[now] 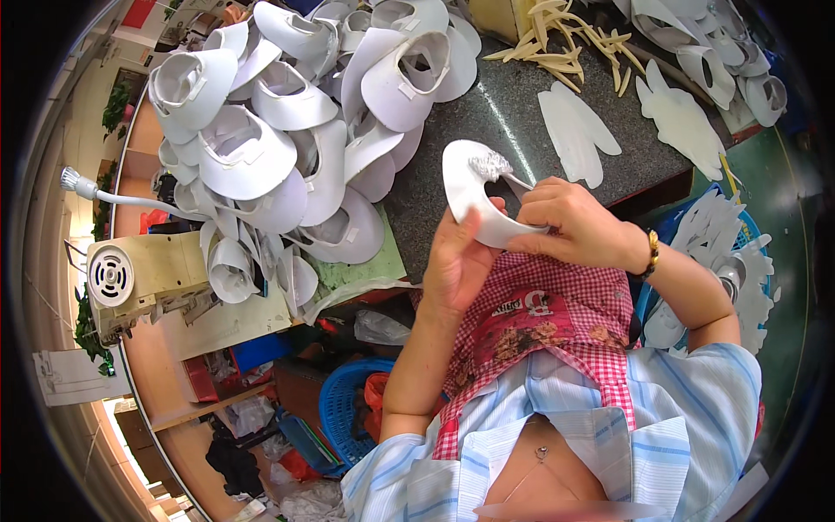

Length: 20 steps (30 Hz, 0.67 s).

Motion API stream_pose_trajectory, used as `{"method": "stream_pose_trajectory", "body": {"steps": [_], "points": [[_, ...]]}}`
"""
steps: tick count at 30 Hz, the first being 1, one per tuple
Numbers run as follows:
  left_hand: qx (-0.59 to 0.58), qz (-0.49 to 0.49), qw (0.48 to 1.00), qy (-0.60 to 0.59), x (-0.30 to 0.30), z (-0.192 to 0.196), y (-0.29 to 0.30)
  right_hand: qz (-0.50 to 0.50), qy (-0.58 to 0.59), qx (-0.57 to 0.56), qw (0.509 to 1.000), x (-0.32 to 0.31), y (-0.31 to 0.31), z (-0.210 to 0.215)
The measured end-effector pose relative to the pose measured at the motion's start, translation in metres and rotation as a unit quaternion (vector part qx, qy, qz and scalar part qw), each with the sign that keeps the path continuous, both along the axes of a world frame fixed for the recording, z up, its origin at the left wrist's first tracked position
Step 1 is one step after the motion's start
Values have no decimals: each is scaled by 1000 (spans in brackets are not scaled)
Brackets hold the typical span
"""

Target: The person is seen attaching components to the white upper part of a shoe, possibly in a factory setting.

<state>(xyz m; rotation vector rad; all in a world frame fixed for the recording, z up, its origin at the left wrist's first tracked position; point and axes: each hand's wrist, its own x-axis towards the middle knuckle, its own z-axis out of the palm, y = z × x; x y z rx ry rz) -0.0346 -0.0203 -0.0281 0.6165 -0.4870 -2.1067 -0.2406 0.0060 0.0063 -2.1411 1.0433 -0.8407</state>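
Between my two hands, above the near edge of the dark tabletop (491,113), is a white sun visor (461,170) with a shiny silvery patch on its curved brim. My left hand (457,257) grips the brim from below, thumb on the front. On the other side, my right hand (570,222) has its fingers closed around the visor's band end, its thumb along the lower edge. The part of the band inside the right hand is hidden. A large heap of similar white visors (248,157) rises to the left of my hands.
Flat white cut pieces (574,130) and cream curved strips (552,39) lie on the tabletop. More visors (704,74) are at far right. A sewing machine (143,270) and lamp (80,183) stand left. Blue baskets (335,413) sit below, one at right holding white scraps (718,230).
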Motion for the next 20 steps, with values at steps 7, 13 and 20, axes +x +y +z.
{"method": "stream_pose_trajectory", "body": {"steps": [7,13,20], "points": [[-164,119,960,-194,-9,-11,4,-65,79,-25,994,11,4,-2],[-163,250,936,-184,-19,-15,14,-192,74,-23,978,27,-5,-29],[-115,177,974,-85,-3,-11,18,22,-165,130,977,19,9,-22]]}}
